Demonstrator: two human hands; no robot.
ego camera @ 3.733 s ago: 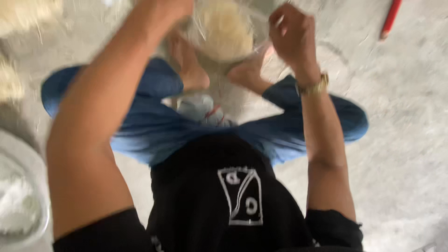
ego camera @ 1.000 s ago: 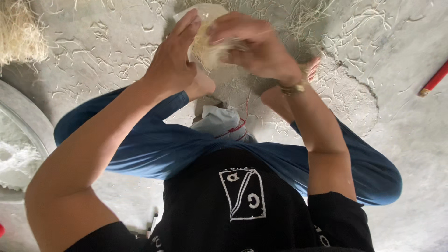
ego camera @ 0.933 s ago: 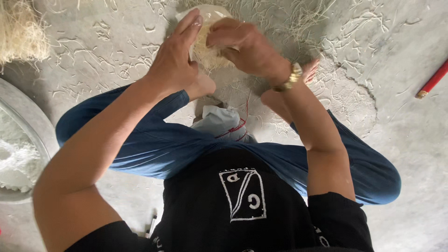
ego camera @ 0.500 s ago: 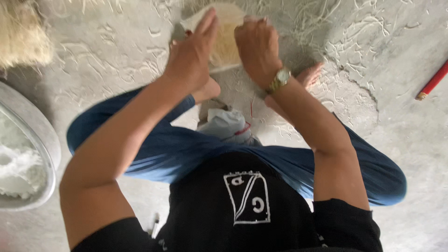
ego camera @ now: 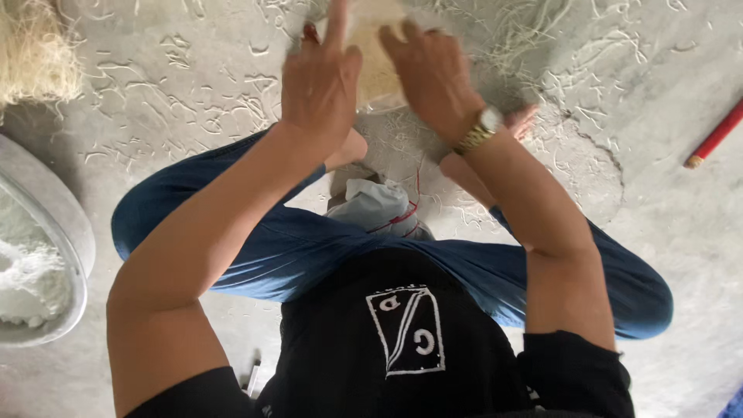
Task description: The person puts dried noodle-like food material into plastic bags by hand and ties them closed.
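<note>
Head view, person seated cross-legged on a grey concrete floor [ego camera: 665,232]; all places taken from the pale fibre bundle [ego camera: 377,54] at the top centre.

Left hand [ego camera: 321,81]: flat against the bundle's left side, fingers stretched out and loosely spread, not curled about it. Right hand [ego camera: 433,73]: pressed on the bundle's right side, fingers likewise extended; a gold wristwatch [ego camera: 480,129] sits on the wrist just below it. Bundle lies between the two palms, touching both.

Edges and room: the bundle's top is cut by the frame edge. Right of it the floor lies open out to a red stick [ego camera: 716,135] at the far right edge, well apart. Left of it, open floor strewn with loose pale strands, then a heap of straw-coloured fibre [ego camera: 35,50] in the top left corner, cut by the frame.

Packages: a small white bag [ego camera: 379,209] with a red thread lies below the bundle, between the bare feet. A round metal basin [ego camera: 66,232] holding white stuff stands far to the lower left, partly out of frame.

Hard to make out: both hands are blurred, so fingertip contact cannot be judged; the bundle's middle is hidden behind them; a blue scrap shows in the bottom right corner, kind unclear
</note>
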